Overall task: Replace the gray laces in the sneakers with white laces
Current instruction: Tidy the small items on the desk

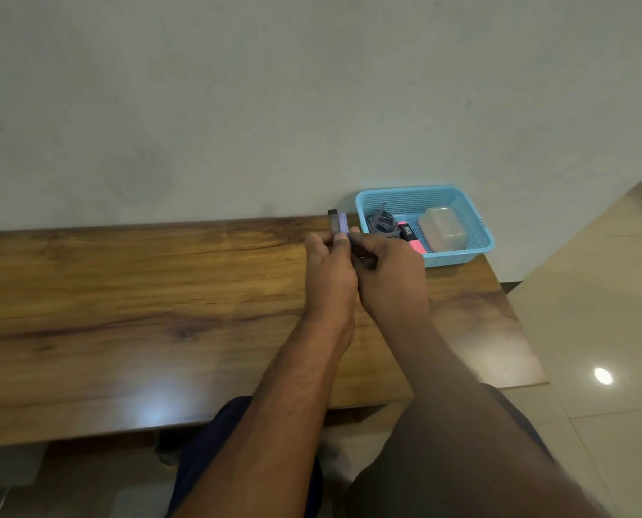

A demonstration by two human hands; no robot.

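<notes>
A bundle of gray laces (pixel 382 223) lies in the left part of a blue plastic basket (pixel 457 256) at the table's far right. No sneakers and no white laces are in view. My left hand (pixel 330 271) and my right hand (pixel 390 278) meet just left of the basket. Together they hold a small lilac stick-shaped object with a dark end (pixel 338 221), which points up from my fingertips. Fingers of both hands curl around its lower part, which is hidden.
The basket also holds a pink highlighter (pixel 411 237) and a translucent lidded box (pixel 442 228). It stands on a long wooden table (pixel 143 293) against a pale wall. Tiled floor (pixel 592 312) lies to the right. My knees sit under the table's near edge.
</notes>
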